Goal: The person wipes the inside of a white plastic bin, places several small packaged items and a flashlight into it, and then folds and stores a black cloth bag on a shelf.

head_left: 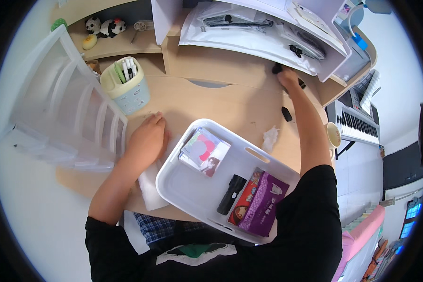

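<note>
My left hand [148, 138] lies on the desk left of the tray, fingers resting on the wood and holding nothing visible. A white tissue or cloth [151, 190] hangs below it at the desk edge. My right hand [288, 78] reaches under the shelf at the far right, its fingers closed on a small black object [277, 68] whose kind is unclear. Nearer me sits another small black piece [286, 113]. The white tray [183, 188] holds a small stack of printed boxes [206, 151], a black flashlight [231, 194] and a purple-and-red snack packet [262, 202].
Clear plastic drawers [80, 108] line the left side beside a pen holder [127, 87]. A crumpled tissue [270, 139] lies beyond the tray. Panda figures [105, 28] and white plastic packages [249, 35] fill the shelves. A mug [332, 135] stands at the right edge, near a keyboard piano [357, 122].
</note>
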{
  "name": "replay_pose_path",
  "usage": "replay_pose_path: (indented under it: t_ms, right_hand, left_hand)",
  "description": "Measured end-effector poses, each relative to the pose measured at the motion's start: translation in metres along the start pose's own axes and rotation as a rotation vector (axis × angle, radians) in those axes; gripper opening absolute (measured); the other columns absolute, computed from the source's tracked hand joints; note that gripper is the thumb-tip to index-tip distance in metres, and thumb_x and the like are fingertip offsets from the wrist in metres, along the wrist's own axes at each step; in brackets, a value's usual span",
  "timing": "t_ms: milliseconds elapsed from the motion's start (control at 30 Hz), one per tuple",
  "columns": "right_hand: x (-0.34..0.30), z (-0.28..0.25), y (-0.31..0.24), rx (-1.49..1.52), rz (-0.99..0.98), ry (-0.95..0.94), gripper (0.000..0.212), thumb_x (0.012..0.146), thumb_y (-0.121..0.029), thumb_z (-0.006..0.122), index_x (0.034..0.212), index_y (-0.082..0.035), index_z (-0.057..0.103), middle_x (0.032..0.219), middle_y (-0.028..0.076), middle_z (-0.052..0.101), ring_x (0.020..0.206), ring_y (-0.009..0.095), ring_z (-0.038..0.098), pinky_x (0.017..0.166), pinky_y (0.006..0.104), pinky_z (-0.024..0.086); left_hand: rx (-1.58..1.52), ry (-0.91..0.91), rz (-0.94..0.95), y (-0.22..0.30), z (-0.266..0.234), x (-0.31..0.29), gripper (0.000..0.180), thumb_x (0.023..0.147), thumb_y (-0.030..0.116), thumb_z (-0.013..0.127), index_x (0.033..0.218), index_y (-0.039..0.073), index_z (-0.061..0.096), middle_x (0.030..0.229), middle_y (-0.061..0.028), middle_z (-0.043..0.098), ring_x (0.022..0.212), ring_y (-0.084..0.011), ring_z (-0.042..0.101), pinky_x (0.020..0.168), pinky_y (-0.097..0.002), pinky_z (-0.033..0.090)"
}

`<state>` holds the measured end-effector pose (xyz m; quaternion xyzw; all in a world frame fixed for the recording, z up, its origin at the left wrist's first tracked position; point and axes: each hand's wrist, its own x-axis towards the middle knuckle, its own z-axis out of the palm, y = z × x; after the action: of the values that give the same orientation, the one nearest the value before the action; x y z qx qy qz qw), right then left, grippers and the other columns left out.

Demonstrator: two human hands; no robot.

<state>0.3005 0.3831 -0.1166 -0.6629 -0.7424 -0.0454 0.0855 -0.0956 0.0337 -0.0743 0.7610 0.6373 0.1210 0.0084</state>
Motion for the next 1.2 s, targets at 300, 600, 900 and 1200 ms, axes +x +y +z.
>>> replay_pose_path:
  t_ms: [300,600,900,1200]
  right_hand:
    - [-0.050,0.006,-0.156,0.234,-0.731,0.097,0.052,0.074,-0.016,0.049,0.125,-0.006,0.047,0.125,0.015,0.049,0.116,0.030,0.045,0.101,0.0352,0.034]
    - [-0.021,0.013,0.002,0.107,-0.323,0.106,0.050,0.074,-0.013,0.049,0.123,-0.006,0.048,0.125,0.015,0.049,0.118,0.031,0.043,0.100,0.0374,0.034]
    - [-0.047,0.006,-0.126,0.247,-0.654,0.035,0.054,0.074,-0.015,0.052,0.126,-0.005,0.044,0.129,0.015,0.045,0.119,0.031,0.043,0.101,0.0384,0.032]
    - [-0.059,-0.005,-0.135,0.372,-0.951,-0.042,0.051,0.075,-0.007,0.049,0.126,-0.003,0.043,0.133,0.014,0.041,0.124,0.030,0.036,0.105,0.0350,0.027]
  left_hand:
    - [-0.078,0.017,0.100,0.032,-0.020,0.080,0.023,0.084,0.013,0.049,0.097,-0.002,0.059,0.103,-0.0191,0.058,0.098,-0.0335,0.053,0.086,-0.0388,0.042]
    - [-0.279,-0.287,0.243,0.017,0.055,0.169,0.024,0.084,0.023,0.056,0.075,0.001,0.057,0.070,-0.0186,0.057,0.062,-0.0303,0.052,0.060,-0.0398,0.041]
    - [-0.333,-0.381,0.319,0.008,0.059,0.169,0.028,0.083,0.022,0.058,0.068,0.001,0.047,0.063,-0.0165,0.049,0.056,-0.0253,0.044,0.056,-0.0387,0.037]
    - [-0.278,-0.464,0.249,0.010,0.052,0.170,0.029,0.080,0.027,0.059,0.067,0.003,0.049,0.072,-0.0170,0.054,0.068,-0.0308,0.051,0.063,-0.0404,0.040]
